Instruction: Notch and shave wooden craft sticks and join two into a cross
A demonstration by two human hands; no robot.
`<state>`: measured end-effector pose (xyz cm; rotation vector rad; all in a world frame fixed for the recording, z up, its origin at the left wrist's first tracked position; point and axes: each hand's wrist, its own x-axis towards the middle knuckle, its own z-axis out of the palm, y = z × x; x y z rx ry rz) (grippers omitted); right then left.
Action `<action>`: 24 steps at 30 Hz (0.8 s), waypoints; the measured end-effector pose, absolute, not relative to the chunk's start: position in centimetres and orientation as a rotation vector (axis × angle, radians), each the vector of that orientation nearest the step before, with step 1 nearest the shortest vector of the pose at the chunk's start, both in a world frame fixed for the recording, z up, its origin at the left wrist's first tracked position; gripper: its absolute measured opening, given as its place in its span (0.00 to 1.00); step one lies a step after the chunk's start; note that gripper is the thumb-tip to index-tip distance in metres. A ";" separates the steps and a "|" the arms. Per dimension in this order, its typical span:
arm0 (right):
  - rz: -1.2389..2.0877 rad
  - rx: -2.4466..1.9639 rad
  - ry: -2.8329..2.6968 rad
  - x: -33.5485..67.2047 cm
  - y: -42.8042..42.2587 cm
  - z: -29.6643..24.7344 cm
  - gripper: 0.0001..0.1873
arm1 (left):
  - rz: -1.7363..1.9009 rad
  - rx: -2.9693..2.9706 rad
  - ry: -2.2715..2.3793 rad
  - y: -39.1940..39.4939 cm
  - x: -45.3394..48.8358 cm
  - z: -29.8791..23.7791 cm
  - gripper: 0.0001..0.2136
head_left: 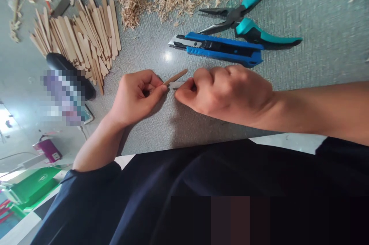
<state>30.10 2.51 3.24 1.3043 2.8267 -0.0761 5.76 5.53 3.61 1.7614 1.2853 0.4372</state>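
Pinching a wooden stick (178,76) over the table (152,131), the left hand (141,93) is facing the right hand (226,89), which is gripping a blade (175,85) beside the stick, a blue cutter (221,48) lying beyond.

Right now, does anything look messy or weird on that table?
Yes. Wood shavings are scattered loose on the table near the pliers, like a spill. Also, the right hand pinches a blade with no handle showing, which looks unusual.
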 end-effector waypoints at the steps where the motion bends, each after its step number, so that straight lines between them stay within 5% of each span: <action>1: -0.097 1.327 2.825 30.0 2.5 3.3 0.23 | 0.439 1.766 1.291 5.5 5.8 3.6 0.08; 24: -0.193 1.227 2.992 31.7 3.3 1.3 0.25 | 0.496 1.580 1.527 3.9 7.1 2.9 0.10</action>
